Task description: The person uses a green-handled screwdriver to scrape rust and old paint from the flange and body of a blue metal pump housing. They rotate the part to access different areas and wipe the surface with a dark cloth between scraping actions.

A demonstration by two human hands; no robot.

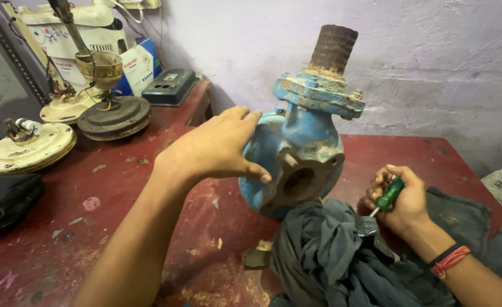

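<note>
A worn blue cast-iron pump body (pixel 302 148) stands on the red table (pixel 148 187), with a rusty threaded pipe (pixel 333 50) rising from its top flange. My left hand (pixel 214 148) rests spread against the pump's left side, thumb near the square side opening. My right hand (pixel 401 202) grips a green-handled screwdriver (pixel 388 196), its shaft pointing down-left toward the pump's base. A crumpled dark grey cloth (pixel 330 256) lies in front of the pump and under my right hand.
Ceiling fan parts sit at the back left: a cream motor housing (pixel 26 146), a dark round disc (pixel 114 116) and a brass-coloured cup (pixel 99 67). A black bag (pixel 3 199) lies at the left edge. A grey box (pixel 170 86) stands by the wall.
</note>
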